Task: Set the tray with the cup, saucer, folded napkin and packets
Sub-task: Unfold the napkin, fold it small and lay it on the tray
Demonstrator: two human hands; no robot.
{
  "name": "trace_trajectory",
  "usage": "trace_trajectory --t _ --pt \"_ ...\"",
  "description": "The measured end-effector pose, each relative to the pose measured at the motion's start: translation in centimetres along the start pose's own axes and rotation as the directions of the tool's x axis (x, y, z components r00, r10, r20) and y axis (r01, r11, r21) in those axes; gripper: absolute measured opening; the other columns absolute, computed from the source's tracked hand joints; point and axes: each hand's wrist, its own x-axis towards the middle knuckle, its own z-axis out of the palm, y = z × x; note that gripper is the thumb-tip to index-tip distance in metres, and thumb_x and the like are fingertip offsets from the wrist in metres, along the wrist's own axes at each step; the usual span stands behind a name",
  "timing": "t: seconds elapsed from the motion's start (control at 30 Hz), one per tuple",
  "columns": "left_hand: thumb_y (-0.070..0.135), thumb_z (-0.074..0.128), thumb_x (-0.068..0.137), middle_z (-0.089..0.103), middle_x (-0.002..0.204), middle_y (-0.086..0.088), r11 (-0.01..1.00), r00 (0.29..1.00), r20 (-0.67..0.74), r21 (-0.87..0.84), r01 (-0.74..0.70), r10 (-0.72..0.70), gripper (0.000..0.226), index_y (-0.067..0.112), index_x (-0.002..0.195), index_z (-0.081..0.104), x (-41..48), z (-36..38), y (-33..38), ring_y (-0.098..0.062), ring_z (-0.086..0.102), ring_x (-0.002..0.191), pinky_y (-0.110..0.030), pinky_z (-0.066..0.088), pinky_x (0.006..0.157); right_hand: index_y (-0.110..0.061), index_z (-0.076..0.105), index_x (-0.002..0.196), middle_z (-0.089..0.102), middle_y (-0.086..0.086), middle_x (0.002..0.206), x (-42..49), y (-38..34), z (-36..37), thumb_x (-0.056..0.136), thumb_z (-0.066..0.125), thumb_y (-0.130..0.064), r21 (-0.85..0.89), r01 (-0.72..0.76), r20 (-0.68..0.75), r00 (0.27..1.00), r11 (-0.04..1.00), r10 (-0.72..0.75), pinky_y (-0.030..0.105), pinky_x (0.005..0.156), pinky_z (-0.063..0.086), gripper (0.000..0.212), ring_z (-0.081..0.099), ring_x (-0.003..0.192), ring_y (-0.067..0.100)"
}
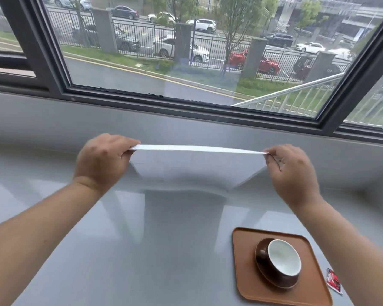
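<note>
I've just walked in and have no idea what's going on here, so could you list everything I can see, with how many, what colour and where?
Napkin: one, white, held up in the air above the table, stretched between both hands.
Tray: one, brown, on the table at lower right.
Saucer: one, dark brown, on the tray.
Cup: one, dark brown outside and white inside, on the saucer, apparently empty.
Packet: one in view, red and white, on the table just right of the tray, partly hidden by the right forearm.
Table: one, glossy grey, below the window.
Window: dark-framed, behind the table, showing a street with parked cars.
Left hand: pinching the napkin's left corner.
Right hand: pinching its right corner.
</note>
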Motion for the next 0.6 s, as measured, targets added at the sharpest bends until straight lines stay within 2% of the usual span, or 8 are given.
trace_trajectory --t 0.17,0.23,0.33,0.4,0.47,0.53,0.6 --pt "0.017 0.059 0.093 0.080 0.088 -0.007 0.999 0.997 0.068 -0.045 -0.026 0.029 0.026 0.010 0.097 0.083 -8.1 -0.5 2.5 -0.036 0.071 0.075 -0.048 0.057 0.068 -0.014 0.072 0.095 0.068 -0.002 0.091 -8.1 0.8 -0.6 0.090 0.070 -0.005 0.063 -0.002 0.084 0.996 0.998 -0.003 0.032 0.079 0.042 0.010 0.058 0.087 0.024" --pt "0.020 0.056 0.093 0.080 0.087 -0.006 1.000 0.991 0.131 -0.024 -0.012 0.015 0.029 0.010 0.095 0.084 -11.9 -0.8 3.3 -0.036 0.071 0.075 -0.049 0.057 0.067 -0.015 0.072 0.094 0.066 -0.003 0.089 -11.8 0.9 -0.2 0.090 0.070 -0.006 0.102 -0.035 0.172 0.985 0.994 0.017 0.035 0.079 0.044 0.010 0.058 0.087 0.023" --pt "0.021 0.050 0.090 0.080 0.086 -0.004 0.999 0.969 0.243 0.026 0.031 -0.036 0.035 0.012 0.091 0.084 -17.4 -1.5 4.6 -0.036 0.072 0.074 -0.050 0.058 0.065 -0.018 0.073 0.096 0.067 -0.008 0.092 -17.6 0.9 0.7 0.089 0.071 -0.006 0.127 -0.080 0.326 0.945 0.989 0.035 0.026 0.078 0.038 0.014 0.056 0.092 0.017" --pt "0.020 0.049 0.087 0.080 0.085 -0.001 0.997 0.948 0.312 0.066 0.049 -0.068 0.035 0.014 0.088 0.084 -21.0 -2.1 5.3 -0.034 0.072 0.073 -0.048 0.059 0.063 -0.019 0.072 0.093 0.065 -0.010 0.089 -21.1 0.7 1.4 0.087 0.072 -0.006 0.136 -0.070 0.432 0.902 0.988 0.005 0.028 0.076 0.038 0.014 0.055 0.089 0.017" --pt "0.011 0.060 0.082 0.081 0.087 0.004 0.982 0.890 0.424 0.151 0.112 -0.166 0.027 0.019 0.088 0.085 -24.6 -2.9 6.0 -0.031 0.073 0.077 -0.046 0.060 0.065 -0.020 0.070 0.091 0.064 -0.008 0.087 -24.2 0.4 2.1 0.088 0.070 -0.011 0.137 -0.042 0.532 0.846 0.990 -0.038 0.032 0.074 0.042 0.010 0.055 0.086 0.019" --pt "0.004 0.074 0.080 0.081 0.090 0.011 0.963 0.795 0.551 0.221 0.153 -0.253 0.025 0.025 0.088 0.085 -27.9 -3.6 6.5 -0.026 0.074 0.083 -0.042 0.060 0.069 -0.024 0.069 0.094 0.064 -0.008 0.090 -26.8 0.4 2.7 0.093 0.064 -0.020 0.128 -0.022 0.620 0.782 0.992 -0.063 0.032 0.076 0.046 0.007 0.055 0.089 0.017" --pt "0.008 0.079 0.082 0.080 0.087 0.014 0.956 0.674 0.685 0.268 0.118 -0.276 0.022 0.030 0.081 0.083 -30.6 -4.4 6.9 -0.023 0.071 0.082 -0.036 0.057 0.069 -0.029 0.068 0.097 0.063 -0.013 0.093 -29.1 0.3 3.2 0.096 0.056 -0.029 0.122 -0.018 0.705 0.705 0.992 -0.074 0.030 0.079 0.047 0.013 0.054 0.095 0.014"
